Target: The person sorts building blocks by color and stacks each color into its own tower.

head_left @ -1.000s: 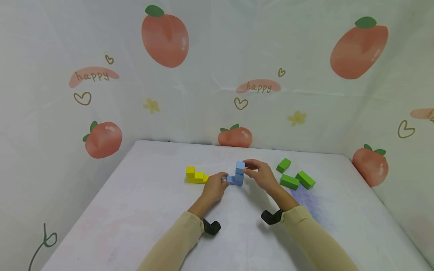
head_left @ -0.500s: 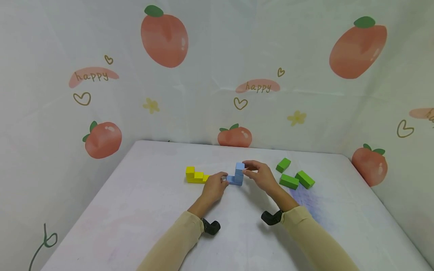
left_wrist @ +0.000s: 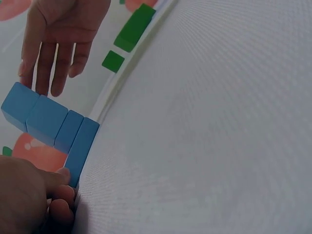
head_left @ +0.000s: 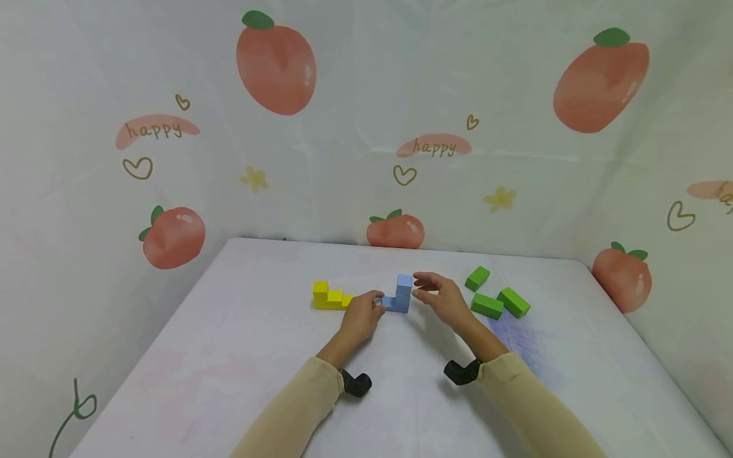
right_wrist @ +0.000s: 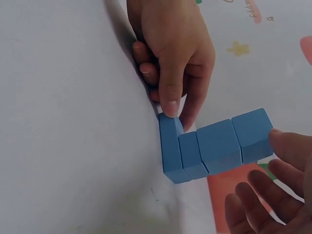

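Note:
Blue blocks form an L: a long flat block (right_wrist: 170, 151) lies on the table, and a stack rises from its right end. That stack has a thin block (right_wrist: 192, 156), a larger block (right_wrist: 218, 146) and a top block (right_wrist: 252, 136). My left hand (head_left: 361, 318) pinches the free left end of the flat block between thumb and fingers. Beside the top block, on its right, is my right hand (head_left: 443, 299), its fingers spread and holding nothing. In the head view a small gap separates its fingertips from the stack.
To the left stand yellow blocks (head_left: 328, 297) in a stepped shape, partly hidden by my left hand. Green blocks lie loose at the right: one farther back (head_left: 478, 278), two nearer ones (head_left: 487, 306) close together. A printed cloth wall (head_left: 343, 159) rises behind the white table (head_left: 229, 356).
The top blue block has come down slightly and sits flush on the stack. My right hand has let go of it and drawn a little to the right. The left hand stays put.

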`<state>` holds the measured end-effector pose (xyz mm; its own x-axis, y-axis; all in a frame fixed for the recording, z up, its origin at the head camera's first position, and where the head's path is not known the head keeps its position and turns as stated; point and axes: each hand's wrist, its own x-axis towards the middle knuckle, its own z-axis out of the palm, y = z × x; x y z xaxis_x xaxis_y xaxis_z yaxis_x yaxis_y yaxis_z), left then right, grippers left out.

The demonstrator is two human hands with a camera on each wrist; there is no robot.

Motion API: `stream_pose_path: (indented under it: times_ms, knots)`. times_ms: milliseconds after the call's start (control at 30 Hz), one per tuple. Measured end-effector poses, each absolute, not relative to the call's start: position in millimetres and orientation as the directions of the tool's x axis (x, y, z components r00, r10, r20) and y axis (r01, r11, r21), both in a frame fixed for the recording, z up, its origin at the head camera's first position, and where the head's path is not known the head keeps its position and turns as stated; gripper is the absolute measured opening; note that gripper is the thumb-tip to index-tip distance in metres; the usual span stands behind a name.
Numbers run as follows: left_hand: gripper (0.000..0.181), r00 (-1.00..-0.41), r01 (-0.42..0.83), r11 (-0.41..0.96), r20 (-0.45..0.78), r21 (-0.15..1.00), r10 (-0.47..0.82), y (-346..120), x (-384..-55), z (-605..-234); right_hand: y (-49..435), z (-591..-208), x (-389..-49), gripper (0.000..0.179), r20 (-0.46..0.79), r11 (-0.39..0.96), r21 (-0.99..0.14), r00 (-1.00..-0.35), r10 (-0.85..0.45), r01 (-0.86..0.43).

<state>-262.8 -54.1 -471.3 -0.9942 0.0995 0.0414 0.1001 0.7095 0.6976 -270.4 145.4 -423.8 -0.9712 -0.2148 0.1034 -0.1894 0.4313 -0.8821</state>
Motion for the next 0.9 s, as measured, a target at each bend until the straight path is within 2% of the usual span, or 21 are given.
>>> stream_pose_path:
  times_ms: [267, 567, 900]
  knots:
    - [0.035, -0.994, 0.1, 0.7, 0.046, 0.707, 0.096, -54.6, -260.5, -470.6, 151.8, -429.8, -260.6, 0.042, 0.101, 0.454, -0.873, -0.978, -0.181, -0.175]
    - [0.045, -0.996, 0.073, 0.671, 0.015, 0.738, 0.092, -55.5, -255.0, -468.0, 160.3, -439.4, -248.9, 0.04, 0.129, 0.501, -0.84, -0.974, -0.187, -0.207]
    - [0.037, -0.997, 0.072, 0.638, 0.032, 0.766, 0.074, -58.7, -247.5, -464.1, 180.7, -448.1, -234.2, 0.038, 0.192, 0.571, -0.777, -0.964, -0.185, -0.265]
